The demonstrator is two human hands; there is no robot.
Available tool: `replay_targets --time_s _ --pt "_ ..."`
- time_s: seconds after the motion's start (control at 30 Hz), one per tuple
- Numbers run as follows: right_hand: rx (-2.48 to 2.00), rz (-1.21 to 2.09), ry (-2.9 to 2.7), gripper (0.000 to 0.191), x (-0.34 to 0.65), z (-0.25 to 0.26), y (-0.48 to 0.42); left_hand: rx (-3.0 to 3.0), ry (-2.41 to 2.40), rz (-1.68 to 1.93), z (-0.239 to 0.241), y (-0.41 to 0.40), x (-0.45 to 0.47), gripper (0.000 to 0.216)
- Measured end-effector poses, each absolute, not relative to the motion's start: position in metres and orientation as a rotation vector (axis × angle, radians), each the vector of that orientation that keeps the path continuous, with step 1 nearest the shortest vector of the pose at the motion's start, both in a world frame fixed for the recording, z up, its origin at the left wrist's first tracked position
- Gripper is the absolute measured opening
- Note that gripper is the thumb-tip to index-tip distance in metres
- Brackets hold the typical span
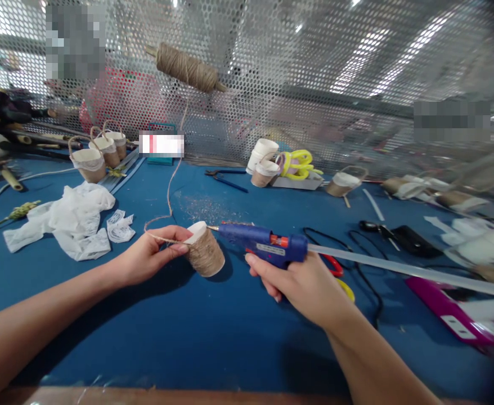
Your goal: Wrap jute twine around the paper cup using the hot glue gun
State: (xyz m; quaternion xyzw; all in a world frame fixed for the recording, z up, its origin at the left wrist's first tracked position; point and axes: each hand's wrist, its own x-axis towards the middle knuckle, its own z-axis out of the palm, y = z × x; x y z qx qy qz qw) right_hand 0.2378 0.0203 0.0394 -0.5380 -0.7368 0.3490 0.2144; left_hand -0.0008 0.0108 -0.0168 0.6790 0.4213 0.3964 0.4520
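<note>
My left hand point(152, 256) is closed on a small twine-wrapped cup point(205, 250) with a white rim, held tilted just above the blue table point(166, 332). A strand of jute twine point(171, 180) runs from my fingers up to a spool point(187, 68) hung on the mesh screen. My right hand point(300, 284) grips a blue hot glue gun point(268, 243), a clear glue stick point(399, 269) poking out behind it. The gun's metal tip touches the cup near its rim.
White lace and fabric scraps point(72, 219) lie at left, with finished little baskets point(90, 163) behind them. Pliers point(225, 179), paper cups point(264, 160), yellow-handled scissors point(300, 164), black cables point(365, 264) and a pink box point(453, 315) sit right. Someone sits beyond the mesh point(116, 101).
</note>
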Motion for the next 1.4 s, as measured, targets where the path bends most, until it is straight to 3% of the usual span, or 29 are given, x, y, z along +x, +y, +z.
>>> replay_targets --time_s 0.2,0.43,0.6,0.8,0.97,1.13,1.2,1.27,1.4 --pt "-1.460 1.049 -1.997 0.030 0.240 0.034 0.026 1.660 1.045 0.982 -0.019 0.010 -0.002 0.015" --pt "-1.332 1.281 -1.631 0.011 0.246 0.033 0.056 1.663 1.067 1.038 -0.019 0.011 0.000 0.015" --pt "-1.573 1.109 -1.532 0.008 0.246 0.026 0.091 1.662 1.044 1.052 -0.018 0.010 0.001 0.017" --pt "-1.843 0.967 -1.689 0.023 0.241 0.002 0.124 1.674 1.058 1.064 -0.018 0.009 0.002 0.018" --pt "-1.909 0.640 -1.892 0.025 0.236 0.004 0.128 1.703 1.061 1.058 -0.015 0.008 0.003 0.019" --pt "-1.582 0.415 -2.136 0.018 0.210 0.034 0.083 1.731 1.045 1.057 -0.013 0.007 0.004 0.020" --pt "-1.160 0.522 -2.347 0.026 0.193 0.045 0.058 1.760 1.016 1.064 -0.013 0.007 0.004 0.021" --pt "-0.884 0.387 -2.437 0.038 0.176 0.050 0.038 1.787 0.992 1.074 -0.013 0.007 0.004 0.020" --pt "-0.890 0.192 -2.437 0.010 0.161 0.053 0.027 1.803 0.998 1.093 -0.012 0.005 0.005 0.020"
